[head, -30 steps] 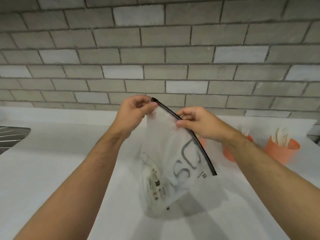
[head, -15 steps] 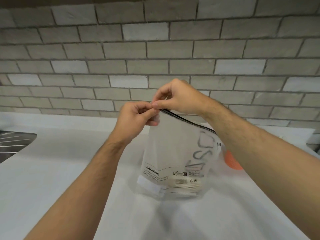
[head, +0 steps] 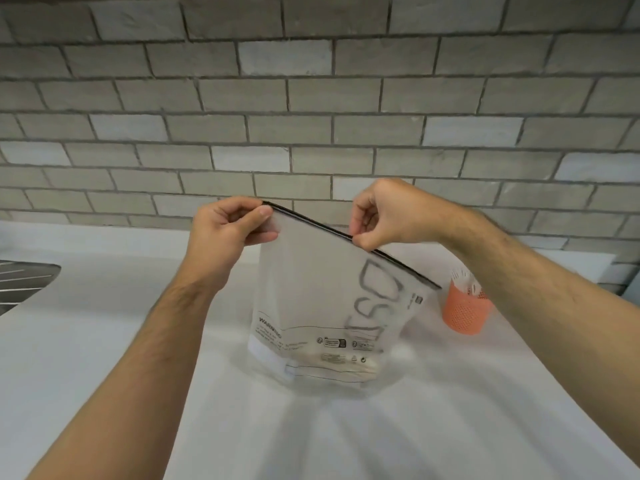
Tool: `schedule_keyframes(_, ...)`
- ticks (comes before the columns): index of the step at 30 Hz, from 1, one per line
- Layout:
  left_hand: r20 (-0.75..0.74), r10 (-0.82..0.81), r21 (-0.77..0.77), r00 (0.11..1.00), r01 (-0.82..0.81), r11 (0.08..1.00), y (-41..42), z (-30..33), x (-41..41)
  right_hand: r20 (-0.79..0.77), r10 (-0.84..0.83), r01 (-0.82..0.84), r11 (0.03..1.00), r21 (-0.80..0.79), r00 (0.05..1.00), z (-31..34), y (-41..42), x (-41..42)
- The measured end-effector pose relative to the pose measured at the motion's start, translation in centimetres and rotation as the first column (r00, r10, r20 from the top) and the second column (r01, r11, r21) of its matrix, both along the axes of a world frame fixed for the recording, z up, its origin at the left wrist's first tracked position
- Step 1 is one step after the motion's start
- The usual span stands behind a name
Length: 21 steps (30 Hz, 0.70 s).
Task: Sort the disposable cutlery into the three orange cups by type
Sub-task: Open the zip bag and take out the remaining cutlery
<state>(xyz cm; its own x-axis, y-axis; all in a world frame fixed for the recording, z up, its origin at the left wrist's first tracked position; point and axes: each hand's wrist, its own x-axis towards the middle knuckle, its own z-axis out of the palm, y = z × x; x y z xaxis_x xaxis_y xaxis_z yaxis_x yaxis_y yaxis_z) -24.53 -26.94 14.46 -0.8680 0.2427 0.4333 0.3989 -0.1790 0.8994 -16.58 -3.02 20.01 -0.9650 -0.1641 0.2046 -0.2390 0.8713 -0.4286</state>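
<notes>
A see-through plastic bag (head: 322, 306) hangs upright over the white worktop (head: 104, 341), in the middle of the view. It has a black zip strip (head: 346, 235) along its top edge, which slopes down to the right. There are big grey letters and a small "WARNING" print on its side. What is inside the bag is too blurry to tell.

The left hand (head: 225, 233) grips the top left corner of the bag, with its thumb and curled fingers (head: 265, 212) pinched on the corner. The right hand (head: 388, 216) pinches the zip strip further along, near the middle, with its fingers curled tight on the strip.

One orange cup (head: 465, 310) stands on the worktop just to the right of the bag, partly behind the right arm. It has lots of tiny holes in its wall. White plastic cutlery (head: 465, 280) sticks up out of it, but the kind cannot be told.

At the far left edge, part of a metal sink (head: 20, 282) shows. A grey brick wall (head: 311, 116) stands behind the worktop.
</notes>
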Motion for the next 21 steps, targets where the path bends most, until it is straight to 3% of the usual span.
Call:
schedule_keyframes(6, 0.018, 0.034, -0.009, 0.999, -0.034, 0.999, -1.0, -0.3, -0.6, 0.023, -0.034, 0.034, 0.999, 0.033, 0.999, -1.6, 1.1, 1.3)
schedule_keyframes(8, 0.006, 0.053, -0.137, 0.999, -0.052, 0.989, -1.1, 0.3, -0.5, 0.002, -0.018, 0.018, 0.999, 0.041, 1.0, -1.5, 1.0, 1.3)
schedule_keyframes(9, -0.049, 0.084, -0.29, 0.995, -0.095, 0.952, -1.2, 0.8, -0.4, -0.006, -0.01, 0.01, 0.999, 0.04, 1.0, -1.3, 0.9, 1.3)
schedule_keyframes(10, -0.151, 0.113, -0.467, 0.982, -0.171, 0.868, -1.2, 1.5, -0.3, -0.014, -0.001, 0.001, 0.999, 0.038, 1.0, -1.2, 0.8, 1.2)
schedule_keyframes(12, -0.402, 0.04, -0.722, 0.915, -0.343, 0.601, -0.7, 2.9, 0.3, -0.031, 0.015, -0.014, 0.999, 0.031, 0.999, -1.0, 0.4, 0.9)
schedule_keyframes(14, -0.533, -0.177, -0.817, 0.828, -0.449, 0.361, 0.9, 3.7, 1.4, -0.037, 0.028, -0.028, 1.0, 0.004, 0.999, -0.9, 0.1, 0.5)
schedule_keyframes(16, -0.554, -0.315, -0.833, 0.771, -0.507, 0.222, 3.0, 3.4, 2.3, -0.04, 0.035, -0.036, 0.999, -0.027, 0.999, -0.9, -0.1, 0.3)
schedule_keyframes(18, -0.582, -0.353, -0.812, 0.732, -0.545, 0.209, 4.6, 2.5, 2.5, -0.056, 0.034, -0.035, 0.999, -0.027, 0.998, -1.0, -0.2, 0.2)
schedule_keyframes(21, -0.561, -0.32, -0.821, 0.763, -0.465, 0.33, 5.1, 1.4, 1.8, -0.089, 0.027, -0.028, 1.0, -0.011, 0.996, -1.5, 0.0, 0.2)
